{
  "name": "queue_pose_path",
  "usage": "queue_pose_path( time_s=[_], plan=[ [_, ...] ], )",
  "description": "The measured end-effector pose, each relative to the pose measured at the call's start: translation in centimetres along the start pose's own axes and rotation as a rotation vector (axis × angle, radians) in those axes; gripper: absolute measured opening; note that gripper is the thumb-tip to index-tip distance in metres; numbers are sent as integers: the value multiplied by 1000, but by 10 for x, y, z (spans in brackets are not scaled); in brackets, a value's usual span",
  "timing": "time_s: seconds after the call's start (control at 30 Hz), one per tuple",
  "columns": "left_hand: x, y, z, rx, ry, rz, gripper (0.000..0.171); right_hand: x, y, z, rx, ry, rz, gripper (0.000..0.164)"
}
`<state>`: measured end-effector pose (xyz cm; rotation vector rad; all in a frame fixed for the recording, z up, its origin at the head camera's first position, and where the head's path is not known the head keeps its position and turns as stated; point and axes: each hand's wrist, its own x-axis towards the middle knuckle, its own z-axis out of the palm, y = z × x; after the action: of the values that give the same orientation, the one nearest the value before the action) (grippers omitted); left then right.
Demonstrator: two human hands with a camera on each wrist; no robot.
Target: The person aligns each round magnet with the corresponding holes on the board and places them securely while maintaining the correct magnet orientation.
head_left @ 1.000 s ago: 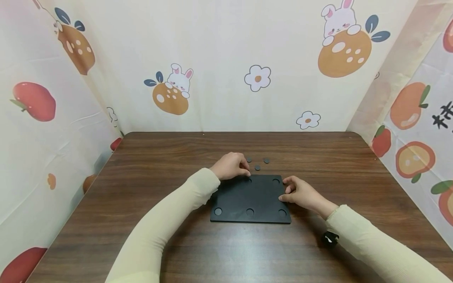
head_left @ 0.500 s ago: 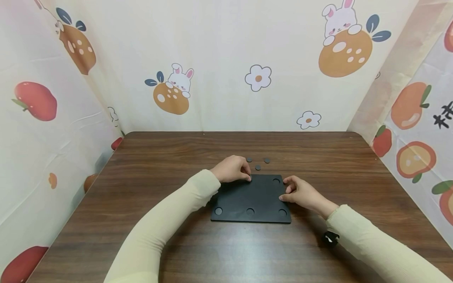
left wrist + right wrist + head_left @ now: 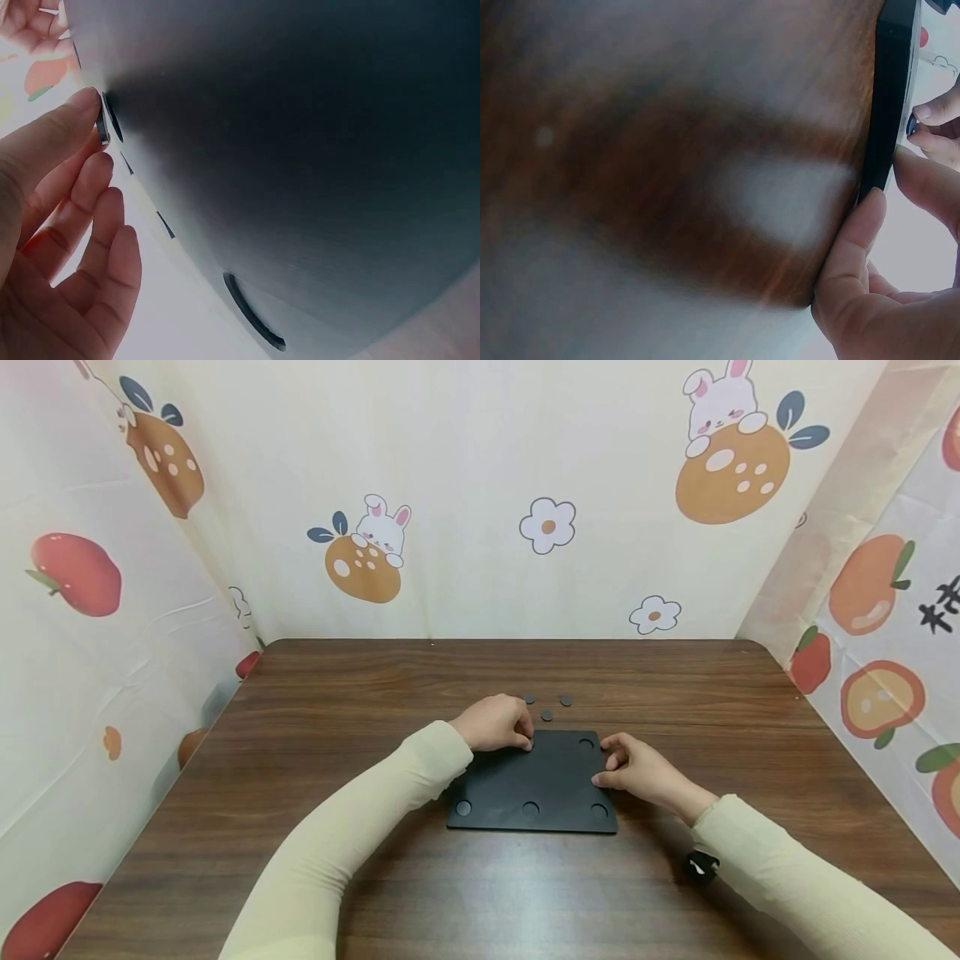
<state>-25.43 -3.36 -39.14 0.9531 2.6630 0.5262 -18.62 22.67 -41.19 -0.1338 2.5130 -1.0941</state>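
A thin black board (image 3: 510, 777) with round recesses lies on the table. My left hand (image 3: 491, 723) is over its far edge and pinches a small dark disc (image 3: 103, 126) between thumb and fingers, on edge beside a recess (image 3: 112, 118). In the right wrist view, the same disc (image 3: 911, 124) shows between the left fingertips. My right hand (image 3: 637, 768) holds the board's right edge, thumb towards me and fingers near the far corner. Three more dark discs, the left one (image 3: 529, 699), the right one (image 3: 566, 701) and the nearer one (image 3: 547, 716), lie beyond the board.
The brown wooden table (image 3: 360, 685) carries the board and discs. A patterned curtain (image 3: 465, 568) hangs behind it, with similar cloth on both sides. Round recesses, such as the near middle one (image 3: 530, 810), show along the board's near edge.
My left hand has shifted slightly towards me, its fingertips moving from the board's far edge onto the far middle recess. The right hand and the board have stayed put.
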Motion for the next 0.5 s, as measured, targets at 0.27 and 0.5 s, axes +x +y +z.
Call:
queue_pose_path(
  time_s=[0.27, 0.5],
  plan=[
    [2, 2, 2, 38, -5, -4, 11, 0, 0, 0, 13, 0, -8, 62],
    [2, 1, 3, 41, -8, -10, 11, -1, 0, 0, 18, -4, -13, 62]
  ],
)
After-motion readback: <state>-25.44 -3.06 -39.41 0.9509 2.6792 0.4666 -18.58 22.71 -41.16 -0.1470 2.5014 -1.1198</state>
